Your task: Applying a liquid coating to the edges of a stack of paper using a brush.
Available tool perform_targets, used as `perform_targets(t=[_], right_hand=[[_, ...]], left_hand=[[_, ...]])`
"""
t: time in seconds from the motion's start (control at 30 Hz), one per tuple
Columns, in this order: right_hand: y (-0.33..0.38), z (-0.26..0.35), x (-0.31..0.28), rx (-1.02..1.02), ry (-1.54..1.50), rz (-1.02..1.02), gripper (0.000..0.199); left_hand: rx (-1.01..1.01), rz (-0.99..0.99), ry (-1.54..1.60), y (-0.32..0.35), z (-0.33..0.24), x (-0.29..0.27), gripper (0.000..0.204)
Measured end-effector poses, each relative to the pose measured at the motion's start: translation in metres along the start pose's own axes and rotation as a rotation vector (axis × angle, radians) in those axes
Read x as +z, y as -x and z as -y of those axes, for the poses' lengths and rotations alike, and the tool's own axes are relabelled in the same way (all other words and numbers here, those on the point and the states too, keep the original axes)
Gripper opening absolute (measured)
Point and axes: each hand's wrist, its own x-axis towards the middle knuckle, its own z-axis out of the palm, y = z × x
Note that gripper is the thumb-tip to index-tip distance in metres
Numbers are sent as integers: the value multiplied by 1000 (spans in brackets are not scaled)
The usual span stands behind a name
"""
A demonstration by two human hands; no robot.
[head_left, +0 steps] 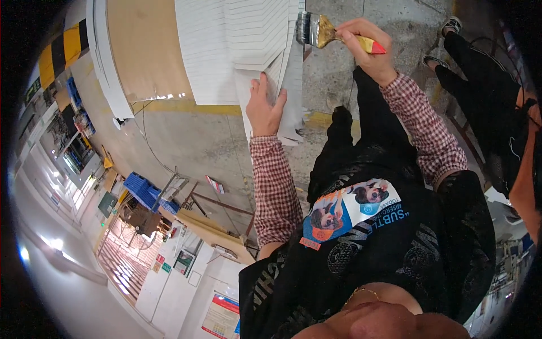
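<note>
A fanned stack of white paper sheets (pixel 257 34) with staggered edges lies at the top middle on a work surface. My left hand (pixel 265 107) rests on the near end of the stack, its fingers stretched out and spread over the sheets. In my right hand (pixel 370 48) is a flat paintbrush (pixel 326 31), gripped by its yellow, red-tipped handle. Its ferrule is stained, and the dark bristles reach the right edge of the stack. Whether they press on the paper, I cannot tell.
Left of the stack lies a brown board (pixel 148 51) beside white sheets. Another person (pixel 480 96) in dark clothing stands close on the right. Blue crates (pixel 141 191) and a metal frame (pixel 217 203) stand at left. A cable (pixel 148 138) hangs near the board.
</note>
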Motion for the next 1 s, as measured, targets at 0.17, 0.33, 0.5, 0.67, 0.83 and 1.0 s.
perform_targets(t=[0.17,0.33,0.5,0.67,0.83,1.0], right_hand=[[20,-10,6,-23,-33,12,8],[19,-1,3,29,-68,61,7],[2,1,2,15,-21,22,13],[34,2,5,113,-42,69,9],[43,21,-3,131,-94,10,9],[47,8,-17,89,-37,-44,10]], left_hand=[[69,-2,-28,-15,-8,0,70],[59,-11,-66,-27,-14,-1,71],[104,-40,-150,-28,-21,6,73],[96,-92,-234,-37,-31,12,73],[22,-258,-249,-32,-33,47,86],[-121,-319,-366,-10,-28,83,99]])
